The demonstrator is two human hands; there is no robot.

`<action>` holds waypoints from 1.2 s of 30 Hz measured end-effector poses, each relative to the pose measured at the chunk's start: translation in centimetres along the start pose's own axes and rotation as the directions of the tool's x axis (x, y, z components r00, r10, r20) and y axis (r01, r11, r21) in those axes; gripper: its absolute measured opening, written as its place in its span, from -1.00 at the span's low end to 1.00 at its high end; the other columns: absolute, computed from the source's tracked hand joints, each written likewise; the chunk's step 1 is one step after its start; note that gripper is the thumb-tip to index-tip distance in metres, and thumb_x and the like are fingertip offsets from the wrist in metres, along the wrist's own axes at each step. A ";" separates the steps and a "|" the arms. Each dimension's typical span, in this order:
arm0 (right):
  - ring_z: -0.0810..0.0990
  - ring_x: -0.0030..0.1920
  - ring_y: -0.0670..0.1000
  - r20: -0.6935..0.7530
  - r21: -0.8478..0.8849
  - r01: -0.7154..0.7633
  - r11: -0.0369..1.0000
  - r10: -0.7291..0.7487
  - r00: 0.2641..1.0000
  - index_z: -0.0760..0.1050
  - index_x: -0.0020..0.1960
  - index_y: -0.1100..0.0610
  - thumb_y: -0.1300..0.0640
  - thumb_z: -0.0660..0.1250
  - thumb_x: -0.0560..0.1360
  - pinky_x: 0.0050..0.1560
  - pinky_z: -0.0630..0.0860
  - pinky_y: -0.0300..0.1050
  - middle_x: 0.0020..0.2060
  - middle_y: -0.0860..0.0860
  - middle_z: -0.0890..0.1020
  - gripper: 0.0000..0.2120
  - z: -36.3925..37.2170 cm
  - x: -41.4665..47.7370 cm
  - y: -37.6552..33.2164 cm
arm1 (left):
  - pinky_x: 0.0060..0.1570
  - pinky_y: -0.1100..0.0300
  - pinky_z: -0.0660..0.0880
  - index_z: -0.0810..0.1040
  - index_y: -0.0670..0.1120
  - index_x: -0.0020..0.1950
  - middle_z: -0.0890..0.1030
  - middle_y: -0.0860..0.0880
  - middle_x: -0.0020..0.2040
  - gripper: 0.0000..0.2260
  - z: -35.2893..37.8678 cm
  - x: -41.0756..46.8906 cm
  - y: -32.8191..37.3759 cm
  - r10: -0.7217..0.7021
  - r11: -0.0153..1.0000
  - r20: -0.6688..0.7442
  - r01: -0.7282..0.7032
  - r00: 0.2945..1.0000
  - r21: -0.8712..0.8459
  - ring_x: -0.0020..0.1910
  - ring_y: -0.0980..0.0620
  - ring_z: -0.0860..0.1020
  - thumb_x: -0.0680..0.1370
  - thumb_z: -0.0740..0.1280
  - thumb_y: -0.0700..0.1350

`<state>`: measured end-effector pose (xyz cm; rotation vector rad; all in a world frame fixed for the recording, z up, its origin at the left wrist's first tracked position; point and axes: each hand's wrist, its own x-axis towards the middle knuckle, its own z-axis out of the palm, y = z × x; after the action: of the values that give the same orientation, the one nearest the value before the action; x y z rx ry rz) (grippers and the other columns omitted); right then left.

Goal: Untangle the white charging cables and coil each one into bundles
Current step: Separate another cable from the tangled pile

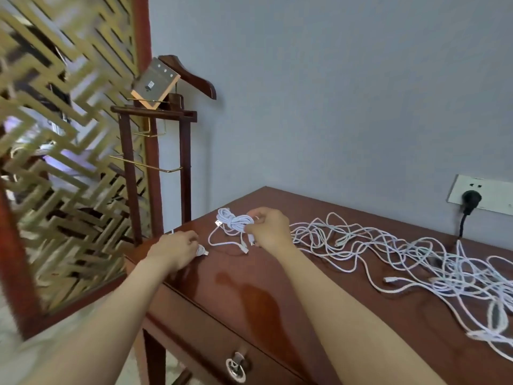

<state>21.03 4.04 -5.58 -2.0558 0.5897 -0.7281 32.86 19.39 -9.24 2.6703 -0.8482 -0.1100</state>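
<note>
White cable bundle (234, 220) lies far left on the worktop (277, 307), pinched at its right side by the right hand (268, 229). A loose tail (222, 243) trails out on its near side. Left hand (173, 250), fingers curled, grips a small white coil (202, 250) at the left edge. Main tangle (388, 254) spreads to the right, in neither hand.

Judgement: a bundle is being finished. Wrap the tail in under light tension and keep the loops pinched, or they may spring open.
</note>
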 end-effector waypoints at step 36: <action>0.57 -0.18 0.20 -0.039 -0.304 -0.107 0.947 0.099 0.994 0.41 -0.39 0.17 0.27 0.23 0.47 -0.30 0.40 -0.16 -0.38 0.15 0.54 -0.74 3.5 0.6 1.8 | -0.24 0.22 0.39 0.61 -0.07 -0.12 0.60 -0.07 -0.14 -0.75 -2.9 -0.8 3.7 0.142 0.973 -0.166 -0.168 0.976 -0.158 -0.25 -0.03 0.45 0.53 0.13 -0.22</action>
<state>23.55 4.71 -8.51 -2.2811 0.8621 -0.6306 30.71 17.88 -5.30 2.4076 -0.9484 0.0578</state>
